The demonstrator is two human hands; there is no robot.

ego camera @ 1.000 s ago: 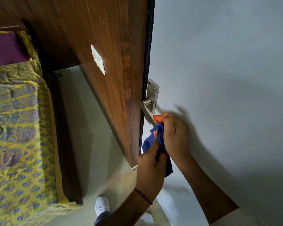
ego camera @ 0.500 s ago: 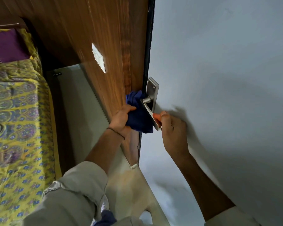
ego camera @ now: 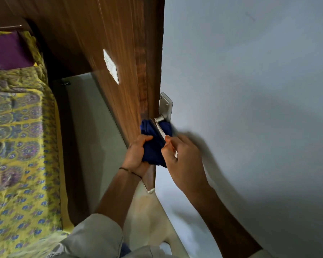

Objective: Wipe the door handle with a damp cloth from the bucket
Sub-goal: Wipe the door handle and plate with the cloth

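Note:
The metal door handle (ego camera: 161, 128) with its backplate (ego camera: 166, 107) sits on the edge of the brown wooden door (ego camera: 123, 43). A dark blue cloth (ego camera: 153, 148) is bunched around and under the lever. My left hand (ego camera: 136, 155) grips the cloth from the left, pressing it against the lever. My right hand (ego camera: 185, 161) is curled around the lever's lower end, slightly blurred, thumb against the metal. The bucket is out of view.
A grey wall (ego camera: 250, 90) fills the right side, close behind the handle. A bed with a yellow patterned cover (ego camera: 17, 136) lies at the left, with a strip of floor (ego camera: 86, 127) between it and the door. A small white plate (ego camera: 111, 67) is on the door face.
My left hand carried the cloth from below the handle up to its base, then slid down along the lever. My right hand stayed at the lever's end.

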